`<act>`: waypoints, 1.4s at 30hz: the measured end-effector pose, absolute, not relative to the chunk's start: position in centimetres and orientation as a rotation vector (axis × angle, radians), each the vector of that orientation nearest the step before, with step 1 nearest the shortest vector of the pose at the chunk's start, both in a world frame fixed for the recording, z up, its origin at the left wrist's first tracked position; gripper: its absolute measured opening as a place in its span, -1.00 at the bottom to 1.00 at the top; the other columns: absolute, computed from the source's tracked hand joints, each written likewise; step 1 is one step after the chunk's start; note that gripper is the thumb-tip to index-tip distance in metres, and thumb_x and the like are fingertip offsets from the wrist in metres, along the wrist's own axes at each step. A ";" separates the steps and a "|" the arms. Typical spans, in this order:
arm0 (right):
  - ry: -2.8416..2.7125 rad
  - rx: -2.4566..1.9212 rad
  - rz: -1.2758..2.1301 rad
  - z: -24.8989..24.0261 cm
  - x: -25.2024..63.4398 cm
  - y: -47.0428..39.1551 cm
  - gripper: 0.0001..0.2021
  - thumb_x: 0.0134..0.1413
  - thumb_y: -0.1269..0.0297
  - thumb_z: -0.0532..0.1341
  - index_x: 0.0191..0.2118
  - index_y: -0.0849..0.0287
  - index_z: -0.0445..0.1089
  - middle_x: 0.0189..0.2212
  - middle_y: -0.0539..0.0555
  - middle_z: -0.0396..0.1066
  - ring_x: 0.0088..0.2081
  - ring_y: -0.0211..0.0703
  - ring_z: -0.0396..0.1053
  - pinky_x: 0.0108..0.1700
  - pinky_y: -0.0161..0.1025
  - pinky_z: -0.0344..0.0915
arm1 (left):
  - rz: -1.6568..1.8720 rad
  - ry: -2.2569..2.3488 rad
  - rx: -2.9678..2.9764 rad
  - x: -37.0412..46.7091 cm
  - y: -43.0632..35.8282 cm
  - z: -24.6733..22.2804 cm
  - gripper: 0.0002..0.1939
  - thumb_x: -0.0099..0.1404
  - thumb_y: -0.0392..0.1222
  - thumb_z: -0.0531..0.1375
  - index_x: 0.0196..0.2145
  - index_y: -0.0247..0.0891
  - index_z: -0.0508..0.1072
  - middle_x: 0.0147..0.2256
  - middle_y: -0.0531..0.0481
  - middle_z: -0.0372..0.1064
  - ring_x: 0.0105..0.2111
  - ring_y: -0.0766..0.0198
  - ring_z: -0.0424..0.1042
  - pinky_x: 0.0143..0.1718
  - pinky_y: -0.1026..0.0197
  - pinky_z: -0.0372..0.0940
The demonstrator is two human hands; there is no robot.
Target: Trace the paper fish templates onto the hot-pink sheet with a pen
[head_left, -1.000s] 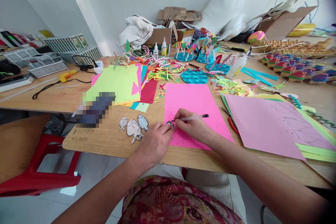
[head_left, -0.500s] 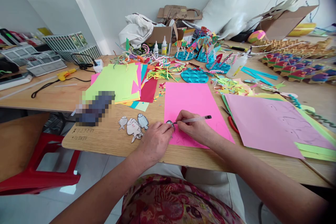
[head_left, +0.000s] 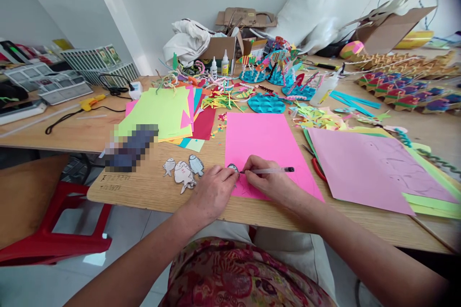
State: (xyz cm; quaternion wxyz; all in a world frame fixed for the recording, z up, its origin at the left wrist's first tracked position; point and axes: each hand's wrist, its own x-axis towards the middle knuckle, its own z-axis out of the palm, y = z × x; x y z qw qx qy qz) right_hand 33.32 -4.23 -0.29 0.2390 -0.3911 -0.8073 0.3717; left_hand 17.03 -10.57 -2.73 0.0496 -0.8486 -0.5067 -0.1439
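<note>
A bright pink sheet [head_left: 257, 136] lies in front of me with faint pencil-like outlines near its lower edge. My left hand [head_left: 216, 187] presses a small paper fish cutout [head_left: 232, 168] onto the sheet's lower left, its fingers together and partly covering it. My right hand [head_left: 264, 177] is closed around a clear pen [head_left: 275, 170], whose tip is beside the cutout's right edge. Several grey-white fish cutouts [head_left: 183, 175] rest on the wood to the left of my left hand.
Coloured sheets [head_left: 154, 112] and a blurred dark object [head_left: 133, 148] are to the left. Red-handled scissors [head_left: 319, 169] and a mauve sheet [head_left: 356, 168] lie right. Behind are paper scraps, blue craft pieces [head_left: 266, 103] and a glue bottle [head_left: 326, 88].
My right hand has shifted slightly right, and the pen lies at a flatter angle with its end lower. My left hand stays on the cutout.
</note>
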 end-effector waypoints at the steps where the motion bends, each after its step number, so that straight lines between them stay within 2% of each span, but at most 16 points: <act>1: -2.220 -1.075 1.008 -0.3 33.4 -4.3 -0.95 -0.09 0.40 0.02 -0.49 0.15 0.17 -0.65 -0.09 0.18 -0.59 -0.32 0.08 -0.55 -0.37 0.00 | -0.437 -1.543 -2.583 17.0 -10.5 -2.7 -0.77 0.32 -0.28 0.01 -0.09 -0.32 0.32 -0.12 -0.05 0.32 -0.19 0.19 0.24 -0.14 0.13 0.22; 9: -2.258 -1.109 0.951 -0.6 33.7 -5.0 -0.95 -0.04 0.40 0.01 -0.45 0.15 0.17 -0.64 -0.08 0.20 -0.60 -0.31 0.12 -0.54 -0.35 0.01 | -0.403 -1.565 -2.600 17.0 -10.5 -2.7 -0.78 0.32 -0.29 0.01 -0.09 -0.29 0.32 -0.12 -0.04 0.32 -0.16 0.19 0.24 -0.11 0.13 0.21; 17: -2.298 -1.159 0.848 -0.3 33.5 -5.8 -0.93 -0.04 0.41 0.00 -0.46 0.15 0.17 -0.66 -0.08 0.21 -0.62 -0.30 0.14 -0.55 -0.36 0.01 | -0.388 -1.592 -2.677 16.9 -10.7 -1.6 -0.74 0.25 -0.38 0.04 -0.10 -0.32 0.33 -0.10 -0.05 0.30 -0.12 0.17 0.22 -0.07 0.11 0.19; 23: -2.308 -1.166 0.789 -0.2 33.4 -6.4 -0.92 -0.06 0.43 -0.01 -0.43 0.15 0.19 -0.63 -0.07 0.26 -0.62 -0.30 0.17 -0.55 -0.37 0.04 | -0.407 -1.578 -2.707 16.6 -10.1 -1.7 -0.73 0.27 -0.41 0.02 -0.10 -0.28 0.35 -0.14 -0.01 0.32 -0.16 0.22 0.23 -0.08 0.16 0.19; 30: -2.296 -1.182 0.756 -0.5 33.2 -6.9 -0.91 -0.05 0.41 -0.02 -0.43 0.15 0.19 -0.62 -0.03 0.31 -0.61 -0.27 0.22 -0.54 -0.36 0.07 | -0.401 -1.540 -2.740 16.4 -9.3 -1.9 -0.82 0.32 -0.28 0.04 -0.17 -0.25 0.41 -0.22 0.03 0.34 -0.20 0.26 0.26 -0.13 0.23 0.20; 42: -2.309 -1.176 0.674 -1.1 32.9 -7.4 -0.91 0.00 0.37 -0.03 -0.42 0.15 0.19 -0.63 -0.03 0.29 -0.62 -0.27 0.22 -0.55 -0.36 0.07 | -0.440 -1.571 -2.785 16.4 -9.2 -1.4 -0.83 0.29 -0.27 0.08 -0.18 -0.26 0.42 -0.24 0.00 0.35 -0.18 0.25 0.28 -0.11 0.22 0.19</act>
